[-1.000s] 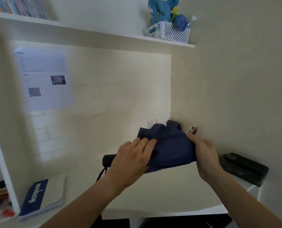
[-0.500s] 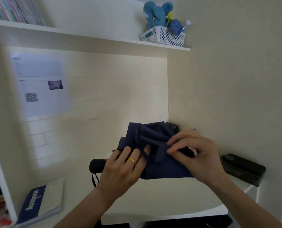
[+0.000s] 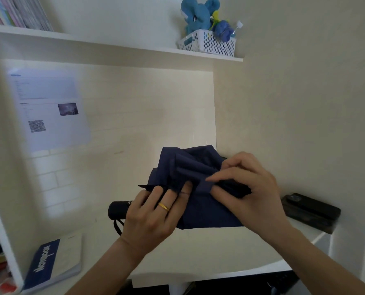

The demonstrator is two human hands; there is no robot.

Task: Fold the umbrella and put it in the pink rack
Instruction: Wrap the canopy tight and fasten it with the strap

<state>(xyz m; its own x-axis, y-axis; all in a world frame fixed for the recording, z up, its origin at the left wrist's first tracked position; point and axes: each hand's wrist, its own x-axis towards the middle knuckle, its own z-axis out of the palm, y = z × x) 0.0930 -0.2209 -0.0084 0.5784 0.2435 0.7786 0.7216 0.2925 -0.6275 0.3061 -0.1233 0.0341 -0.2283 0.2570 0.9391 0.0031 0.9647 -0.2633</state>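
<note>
**Soft, even light with wide-angle bending**

Diffuse light fills the alcove, brightest on the back wall under the shelf (image 3: 113, 46). The paper sheet (image 3: 49, 109) is smeared and its print unreadable. Straight edges bow toward the frame's borders. The hands cast a faint shadow on the counter (image 3: 198, 256).

White desk (image 3: 198, 258) w/ a blue-and-white booklet (image 3: 53, 262) lying flat at front left. Black case (image 3: 311, 211) sits on the desk's right edge, against the wall. Printed sheet (image 3: 49, 109) w/ QR code & small photo stuck on the brick-pattern back wall, left side. Upper shelf (image 3: 113, 43): white perforated basket (image 3: 209, 42) at right end, holding a blue plush elephant (image 3: 196, 14) & a clear bottle (image 3: 237, 26); row of books (image 3: 17, 13) at far left, blurred.
</note>
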